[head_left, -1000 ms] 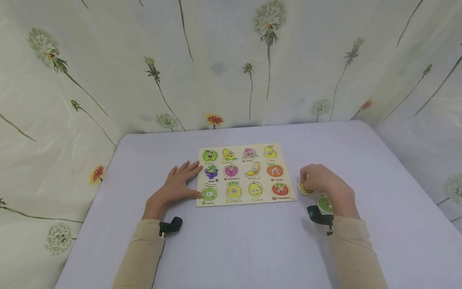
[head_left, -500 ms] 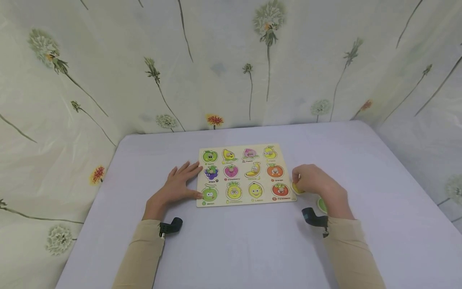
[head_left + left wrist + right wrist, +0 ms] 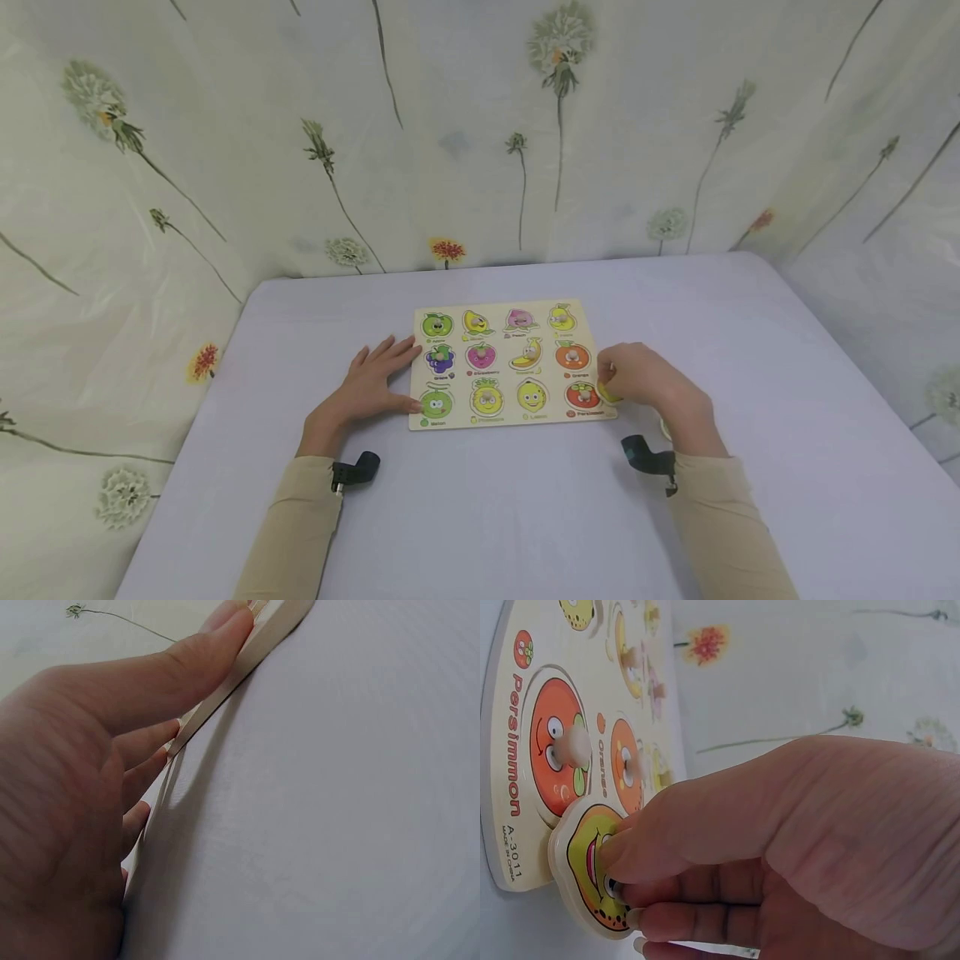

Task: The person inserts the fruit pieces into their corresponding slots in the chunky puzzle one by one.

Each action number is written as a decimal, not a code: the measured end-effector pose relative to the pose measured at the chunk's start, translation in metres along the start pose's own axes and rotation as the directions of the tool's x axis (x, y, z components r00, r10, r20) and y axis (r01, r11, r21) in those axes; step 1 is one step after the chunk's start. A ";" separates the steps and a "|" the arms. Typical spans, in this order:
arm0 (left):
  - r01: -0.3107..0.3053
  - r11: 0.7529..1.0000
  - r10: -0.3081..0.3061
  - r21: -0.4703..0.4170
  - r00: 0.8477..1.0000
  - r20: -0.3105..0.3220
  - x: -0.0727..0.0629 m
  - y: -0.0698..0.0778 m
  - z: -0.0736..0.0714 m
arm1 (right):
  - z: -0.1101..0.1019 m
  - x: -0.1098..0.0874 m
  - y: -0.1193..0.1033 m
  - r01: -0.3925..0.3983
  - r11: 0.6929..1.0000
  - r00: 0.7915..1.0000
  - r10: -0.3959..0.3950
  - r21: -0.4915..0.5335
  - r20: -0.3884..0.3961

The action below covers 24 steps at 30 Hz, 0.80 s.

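A wooden fruit puzzle board (image 3: 468,336) lies on the table, with knobbed pieces such as the persimmon (image 3: 555,746) and the orange (image 3: 624,761) in it. My left hand (image 3: 372,383) rests along the board's left edge, fingers spread, thumb at the front corner by the melon picture (image 3: 436,403). Between thumb and fingers my right hand (image 3: 641,375) pinches a yellow lemon puzzle piece (image 3: 592,855), its smiling face showing; the fingers hide its knob. It is at the board's right edge, beside the persimmon. The lemon picture (image 3: 532,396) on the board shows no knob.
A green round piece (image 3: 665,428) lies on the table, mostly hidden under my right wrist. White cloth covers the table (image 3: 495,508). A flower-patterned curtain (image 3: 465,167) hangs behind it and at both sides.
My right hand has moved left with the lemon piece, from the table beside the board to the board's right edge. The left hand has stayed in place.
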State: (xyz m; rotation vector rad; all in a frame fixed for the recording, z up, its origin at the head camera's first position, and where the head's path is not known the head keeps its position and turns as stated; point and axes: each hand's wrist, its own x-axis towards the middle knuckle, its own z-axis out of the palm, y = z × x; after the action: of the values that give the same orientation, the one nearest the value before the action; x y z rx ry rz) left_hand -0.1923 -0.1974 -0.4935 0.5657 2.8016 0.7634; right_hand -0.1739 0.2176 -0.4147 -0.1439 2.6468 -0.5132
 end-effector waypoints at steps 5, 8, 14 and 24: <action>0.006 1.000 -0.006 0.000 1.000 -0.002 0.000 0.001 0.000 | 0.002 0.001 -0.004 0.044 0.999 0.999 -0.044 -0.002 -0.020; 0.008 1.000 -0.008 -0.003 1.000 -0.002 0.000 0.001 0.000 | 0.002 0.001 -0.006 0.055 0.998 0.998 -0.055 -0.006 -0.028; 0.018 1.000 -0.018 -0.003 1.000 0.004 0.000 0.001 0.000 | 0.002 -0.001 -0.008 0.069 0.998 0.997 -0.070 -0.006 -0.041; 0.007 1.000 -0.007 0.004 1.000 0.000 0.001 0.000 0.000 | 0.004 0.001 -0.010 0.075 0.997 0.995 -0.076 -0.011 -0.064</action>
State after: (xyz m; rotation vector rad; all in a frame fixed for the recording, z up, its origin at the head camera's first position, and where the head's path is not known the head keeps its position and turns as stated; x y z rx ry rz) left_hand -0.1928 -0.1972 -0.4941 0.5562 2.8039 0.7561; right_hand -0.1731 0.2069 -0.4143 -0.2351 2.7152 -0.5393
